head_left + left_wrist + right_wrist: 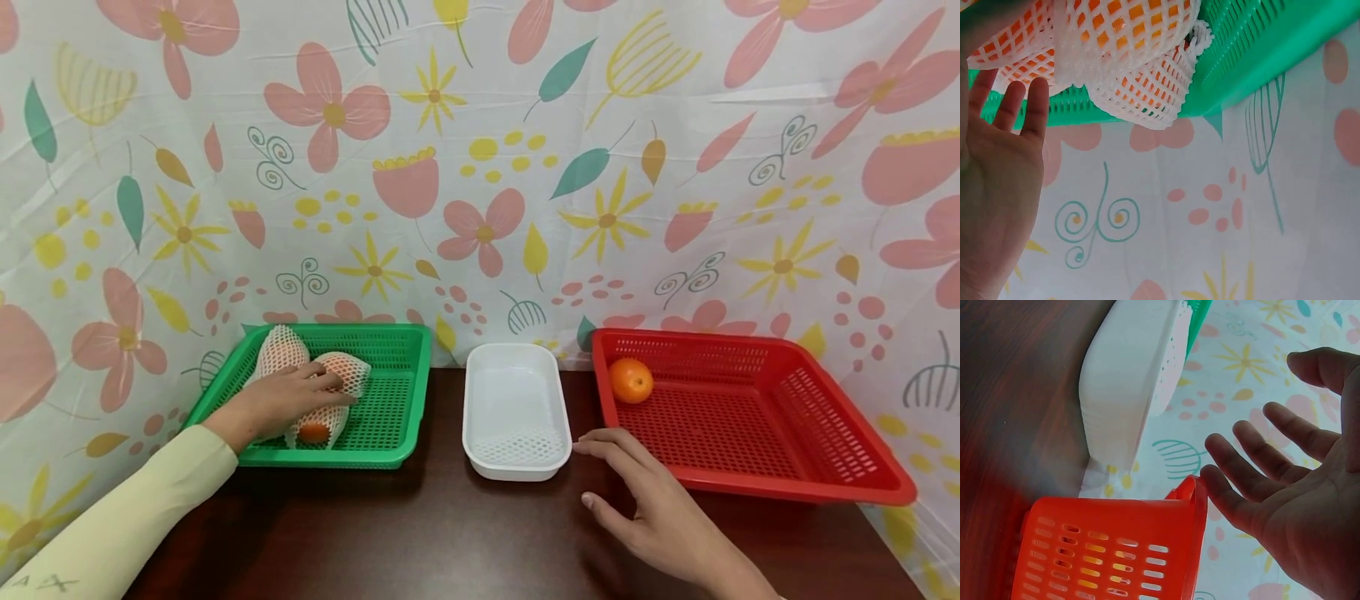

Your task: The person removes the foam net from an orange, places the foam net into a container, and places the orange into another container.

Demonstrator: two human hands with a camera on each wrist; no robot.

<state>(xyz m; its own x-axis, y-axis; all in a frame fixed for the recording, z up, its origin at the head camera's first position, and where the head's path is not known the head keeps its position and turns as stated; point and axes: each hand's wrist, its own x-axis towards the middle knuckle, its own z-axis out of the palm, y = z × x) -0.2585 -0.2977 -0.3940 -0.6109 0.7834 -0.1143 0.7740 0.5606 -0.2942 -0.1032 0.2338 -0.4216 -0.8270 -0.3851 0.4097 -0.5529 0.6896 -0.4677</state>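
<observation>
My left hand (288, 402) is over the green basket (390, 457), its fingers among several orange fruits in white foam nets. One netted fruit (282, 347) lies at the back left, another (347, 372) beside the fingertips, and a third (315, 429) below the hand. In the left wrist view the fingers reach toward the nets (1129, 37) without curling round any of them; exact contact is hard to tell. Between the white tray (517, 471) and the red basket (787, 487), my right hand (660, 508) hovers with loose, spread fingers and holds nothing.
A bare orange (631, 381) sits in the back left corner of the red basket. The white tray, with a perforated front part, stands between both baskets on the dark wooden table (450, 542). A flowered cloth (480, 167) hangs directly behind them.
</observation>
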